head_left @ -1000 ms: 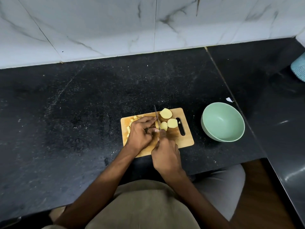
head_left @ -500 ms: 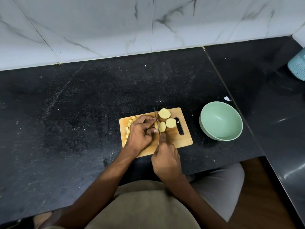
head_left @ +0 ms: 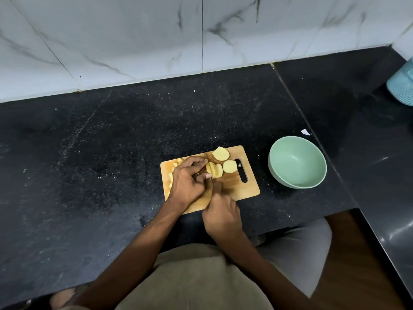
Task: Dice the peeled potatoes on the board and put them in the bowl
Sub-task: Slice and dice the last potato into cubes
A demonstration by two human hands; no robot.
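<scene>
A wooden cutting board point(head_left: 237, 189) lies on the black counter. My left hand point(head_left: 190, 182) curls over a potato piece point(head_left: 214, 170) and holds it down. My right hand point(head_left: 222, 214) grips a knife point(head_left: 209, 167) whose blade stands in that piece, right beside my left fingertips. Two more potato slices lie further back, one point(head_left: 220, 153) near the far edge and one point(head_left: 229, 166) beside the board's handle slot. Small diced bits point(head_left: 175, 166) peek out left of my left hand. The pale green bowl point(head_left: 297, 162) sits to the right of the board with nothing in it.
The white marble wall point(head_left: 201, 36) runs along the back of the counter point(head_left: 89, 153). A light blue ribbed object point(head_left: 402, 86) stands at the far right edge. A small white scrap point(head_left: 305, 132) lies behind the bowl. The counter's front edge is close to my body.
The knife blade has sunk lower through the potato piece under my left hand. Both hands stay in the same place on the board.
</scene>
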